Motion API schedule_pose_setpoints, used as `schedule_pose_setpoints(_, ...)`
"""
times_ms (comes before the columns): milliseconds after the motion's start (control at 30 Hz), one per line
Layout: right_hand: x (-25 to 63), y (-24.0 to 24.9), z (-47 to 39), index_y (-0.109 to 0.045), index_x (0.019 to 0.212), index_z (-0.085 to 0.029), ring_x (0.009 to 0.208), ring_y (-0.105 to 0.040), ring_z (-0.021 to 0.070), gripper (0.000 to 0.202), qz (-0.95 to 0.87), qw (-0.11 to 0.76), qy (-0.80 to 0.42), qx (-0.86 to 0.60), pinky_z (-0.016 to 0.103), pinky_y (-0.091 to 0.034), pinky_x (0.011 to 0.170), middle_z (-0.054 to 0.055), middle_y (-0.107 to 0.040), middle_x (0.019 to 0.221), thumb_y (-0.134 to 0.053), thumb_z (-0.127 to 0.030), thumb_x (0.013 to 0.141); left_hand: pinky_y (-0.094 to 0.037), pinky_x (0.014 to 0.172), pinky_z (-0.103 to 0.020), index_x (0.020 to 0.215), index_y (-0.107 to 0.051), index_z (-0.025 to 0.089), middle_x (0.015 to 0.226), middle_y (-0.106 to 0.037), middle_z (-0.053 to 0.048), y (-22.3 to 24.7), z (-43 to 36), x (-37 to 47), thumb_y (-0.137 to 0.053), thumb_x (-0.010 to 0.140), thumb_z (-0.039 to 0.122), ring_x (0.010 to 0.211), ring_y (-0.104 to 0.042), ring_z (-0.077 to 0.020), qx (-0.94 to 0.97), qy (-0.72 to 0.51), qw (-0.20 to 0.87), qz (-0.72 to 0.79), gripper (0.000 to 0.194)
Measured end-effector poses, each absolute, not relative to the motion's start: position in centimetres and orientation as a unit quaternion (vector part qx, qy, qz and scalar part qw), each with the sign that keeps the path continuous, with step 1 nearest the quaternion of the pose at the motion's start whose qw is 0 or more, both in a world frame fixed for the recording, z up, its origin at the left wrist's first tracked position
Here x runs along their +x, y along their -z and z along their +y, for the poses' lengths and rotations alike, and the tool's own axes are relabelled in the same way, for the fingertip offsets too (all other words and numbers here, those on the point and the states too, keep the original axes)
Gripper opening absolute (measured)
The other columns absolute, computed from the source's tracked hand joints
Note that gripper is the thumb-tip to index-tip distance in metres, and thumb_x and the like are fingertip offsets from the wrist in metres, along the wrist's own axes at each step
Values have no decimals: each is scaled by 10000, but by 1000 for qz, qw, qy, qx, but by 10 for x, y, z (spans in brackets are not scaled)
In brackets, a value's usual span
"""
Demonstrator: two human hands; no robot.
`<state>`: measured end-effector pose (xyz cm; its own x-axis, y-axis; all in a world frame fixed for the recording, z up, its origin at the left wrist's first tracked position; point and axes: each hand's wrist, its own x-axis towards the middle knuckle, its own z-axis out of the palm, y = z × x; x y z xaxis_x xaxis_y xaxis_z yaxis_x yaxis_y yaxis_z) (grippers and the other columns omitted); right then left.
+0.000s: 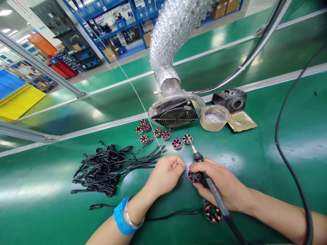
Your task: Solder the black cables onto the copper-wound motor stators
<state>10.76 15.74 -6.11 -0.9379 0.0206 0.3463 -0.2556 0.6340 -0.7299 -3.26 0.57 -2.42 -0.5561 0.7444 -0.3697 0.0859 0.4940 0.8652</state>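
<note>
My right hand (221, 183) holds a black soldering iron (213, 190) whose metal tip points up and away. Between that hand's thumb and fingers is a small round coil (194, 176) with red windings. My left hand (167, 173), wearing a blue wristband (123, 216), is closed in a pinch on a thin light wire (176, 162), just left of the coil. Below my right hand lies a larger coil (213, 213) joined to a black cable (176, 213). More small coils (166, 135) sit farther back on the green table.
Bundled black cables (107, 166) lie at the left. A fume extractor (176, 112) with a silver duct stands behind the coils. Right of it are a round tin (214, 117), a yellowish sponge (241, 121) and a black holder (230, 99). A black cord (283, 156) hangs at the right.
</note>
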Motion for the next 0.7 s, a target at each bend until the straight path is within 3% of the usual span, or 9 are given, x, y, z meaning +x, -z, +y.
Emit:
schedule_pose_setpoints(67,107,61,158,-460,1136,-231,794,-525,187,421,-889,162,-423,67,313,-489,712,32,-625,943,-563,-33,780,-242,510,-224,707,-516,175,582,-365,66,23,5,-35,-525,847,419,544,-292,-96,243,-449,387,768,282)
schedule_pose_setpoints(233,107,62,157,-446,1152,-230,813,-533,191,446,-883,180,-426,79,318,-493,709,40,-629,982,-557,-25,772,-132,464,-237,721,-595,163,499,-330,85,18,-1,-31,-598,826,457,477,-230,-82,279,-344,461,769,312)
schedule_pose_setpoints(400,107,61,156,-451,1135,-228,803,-544,193,399,-887,192,-416,60,325,-500,703,47,-637,993,-574,-63,794,-190,476,-217,680,-560,162,528,-367,85,15,1,-28,-656,752,479,481,-247,-70,190,-460,523,692,339)
schedule_pose_setpoints(600,108,63,157,-458,1155,-228,835,-579,203,385,-890,205,-402,62,338,-511,720,55,-641,1029,-570,-82,817,-113,446,-230,795,-631,161,492,-276,111,13,-5,-24,-692,781,492,471,-187,-71,263,-384,455,759,336)
schedule_pose_setpoints(700,111,70,157,-474,1174,-219,881,-612,216,343,-900,200,-383,51,341,-520,728,74,-632,1044,-567,-130,855,-159,437,-221,787,-680,157,497,-349,89,15,-7,-17,-630,837,410,468,-260,-72,295,-348,444,771,263)
